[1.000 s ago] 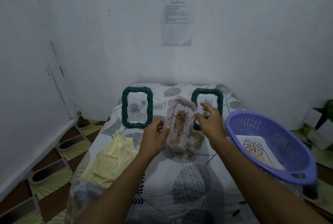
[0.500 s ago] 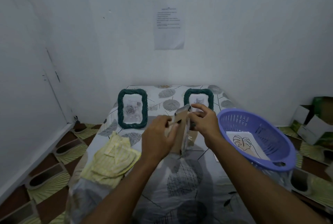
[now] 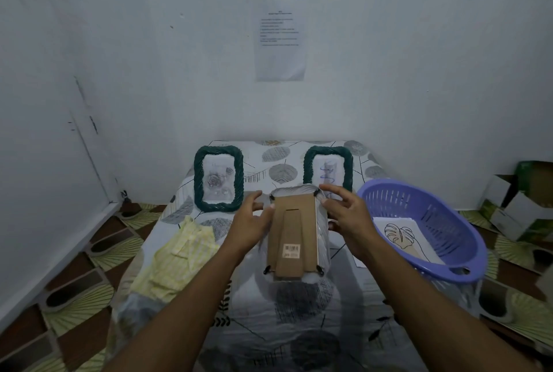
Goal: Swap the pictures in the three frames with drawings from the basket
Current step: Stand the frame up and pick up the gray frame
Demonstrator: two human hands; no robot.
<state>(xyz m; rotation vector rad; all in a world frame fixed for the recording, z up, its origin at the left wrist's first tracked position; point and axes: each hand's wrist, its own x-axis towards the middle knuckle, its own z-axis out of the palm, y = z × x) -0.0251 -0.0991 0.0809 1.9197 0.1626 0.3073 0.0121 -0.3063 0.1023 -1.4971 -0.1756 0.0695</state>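
A white-rimmed picture frame (image 3: 294, 240) is held above the table with its brown cardboard back and stand facing me. My left hand (image 3: 251, 222) grips its left edge near the top, and my right hand (image 3: 344, 214) holds the right edge with fingers spread at the top corner. Two dark green rope-edged frames stand upright at the back: the left green frame (image 3: 218, 178) shows a rose picture, the right green frame (image 3: 327, 169) is partly hidden behind my right hand. A purple basket (image 3: 434, 222) at the right holds a leaf line drawing (image 3: 401, 235).
A yellow checked cloth (image 3: 176, 255) lies on the table's left side. The table (image 3: 299, 326) has a leaf-patterned cover and stands against a white wall with a paper notice (image 3: 279, 42). Cardboard boxes (image 3: 514, 207) sit on the floor at the right.
The white frame has been turned round, from picture side facing me, through edge-on, to back side facing me. Both hands stayed on it.
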